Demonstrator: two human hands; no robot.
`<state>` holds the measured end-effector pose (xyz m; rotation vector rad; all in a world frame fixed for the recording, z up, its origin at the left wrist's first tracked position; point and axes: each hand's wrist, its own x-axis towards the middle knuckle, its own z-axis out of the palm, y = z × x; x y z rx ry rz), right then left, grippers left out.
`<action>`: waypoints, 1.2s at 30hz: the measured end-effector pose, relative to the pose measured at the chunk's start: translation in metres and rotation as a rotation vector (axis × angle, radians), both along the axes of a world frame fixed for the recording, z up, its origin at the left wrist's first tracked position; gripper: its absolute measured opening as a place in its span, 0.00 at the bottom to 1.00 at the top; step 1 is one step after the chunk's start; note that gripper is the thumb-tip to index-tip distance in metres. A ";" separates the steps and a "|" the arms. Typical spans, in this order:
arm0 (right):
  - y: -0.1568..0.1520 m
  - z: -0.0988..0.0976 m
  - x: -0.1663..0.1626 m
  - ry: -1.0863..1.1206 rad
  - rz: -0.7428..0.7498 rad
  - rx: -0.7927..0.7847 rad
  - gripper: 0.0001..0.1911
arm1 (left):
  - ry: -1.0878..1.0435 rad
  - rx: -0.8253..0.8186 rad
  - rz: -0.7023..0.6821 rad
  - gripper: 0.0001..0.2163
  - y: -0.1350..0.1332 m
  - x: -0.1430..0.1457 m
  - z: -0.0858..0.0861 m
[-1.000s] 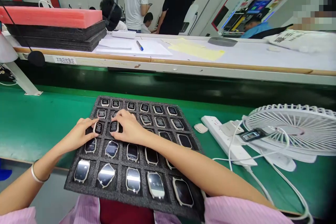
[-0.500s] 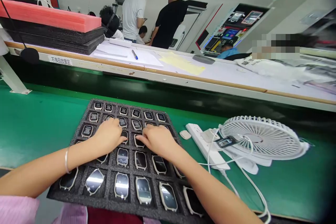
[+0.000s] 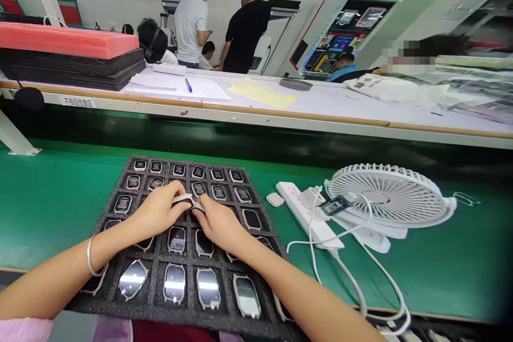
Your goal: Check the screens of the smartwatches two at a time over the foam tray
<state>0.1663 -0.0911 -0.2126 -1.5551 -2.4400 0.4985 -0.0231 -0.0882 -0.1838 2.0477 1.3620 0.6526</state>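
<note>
A black foam tray (image 3: 160, 307) holds rows of smartwatch cases without straps, some with lit text on their screens, others dark. My left hand (image 3: 162, 207) is closed over the tray's middle, pinching a smartwatch case (image 3: 183, 199) tipped edge-on between thumb and fingers. Close beside it, my right hand (image 3: 219, 223) pinches a second smartwatch case (image 3: 197, 206), mostly hidden by the fingers. The two held cases nearly meet; whether they touch I cannot tell. In the front row, one smartwatch case (image 3: 133, 279) sits crooked in its slot.
Right of the tray on the green table (image 3: 449, 272) are a white power strip (image 3: 308, 219), cables and a white fan (image 3: 385, 197). A shelf edge (image 3: 248, 112) runs behind, carrying foam sheets (image 3: 68, 40), papers and a pen (image 3: 188, 85). Several people are beyond.
My hands have come together over the tray's middle. Each now has a smartwatch case tilted up out of its slot. The whole view has shifted slightly.
</note>
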 end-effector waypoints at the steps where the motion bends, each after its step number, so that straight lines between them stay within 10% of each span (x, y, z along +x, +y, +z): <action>1: 0.000 -0.001 0.000 0.072 -0.007 -0.020 0.01 | -0.137 -0.032 0.004 0.05 -0.001 -0.001 0.000; 8: 0.017 -0.023 -0.001 0.240 0.056 -0.021 0.03 | -0.270 -0.698 -0.347 0.13 -0.028 0.007 -0.012; 12: 0.026 -0.029 -0.001 0.180 0.052 0.021 0.01 | -0.021 -0.519 -0.511 0.11 -0.036 0.013 -0.009; 24: 0.087 -0.017 -0.004 0.363 -0.078 -0.014 0.04 | -0.535 -0.608 -0.109 0.16 0.036 0.014 -0.022; 31: 0.068 -0.016 -0.004 1.347 -0.238 -0.704 0.17 | -0.782 -0.529 0.277 0.12 0.047 0.019 -0.007; 36: 0.054 -0.017 -0.005 1.502 -0.099 -0.862 0.25 | -0.811 -0.428 0.342 0.16 0.043 0.020 -0.022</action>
